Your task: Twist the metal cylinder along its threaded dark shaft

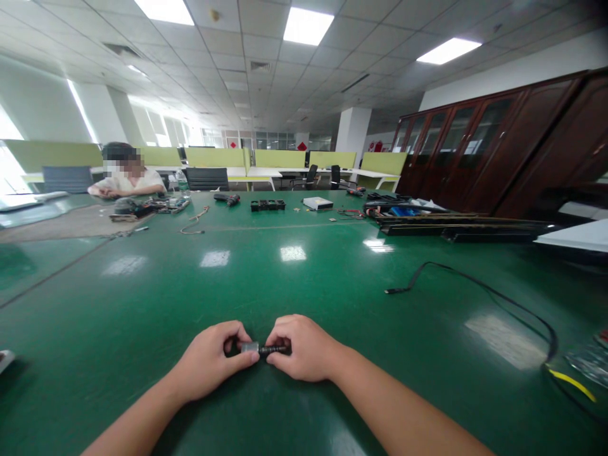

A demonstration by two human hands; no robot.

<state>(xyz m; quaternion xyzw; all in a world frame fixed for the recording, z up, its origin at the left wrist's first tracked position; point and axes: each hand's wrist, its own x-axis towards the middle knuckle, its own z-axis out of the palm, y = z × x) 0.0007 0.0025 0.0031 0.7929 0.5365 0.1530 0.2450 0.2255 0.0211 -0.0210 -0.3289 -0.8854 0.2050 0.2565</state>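
At far left, beyond the green table (247,291), a seated co-worker (128,174) was noted, arms folded on the tabletop. Nearer, the left hand (213,354) was pinched, thumb and fingers, on a pale, seemingly clear cylinder (249,347). Directly to its right, in line and apparently meeting its end, lay a dark ribbed rod (272,349); whether one entered the other could not be determined. The shared long axis ran crosswise, from hand to hand, near the table's front. The right hand (301,348) was closed on the rod's outer end; the cylinder sat nearer the left. Further right, a black cable (494,288) curved across the surface, well apart.
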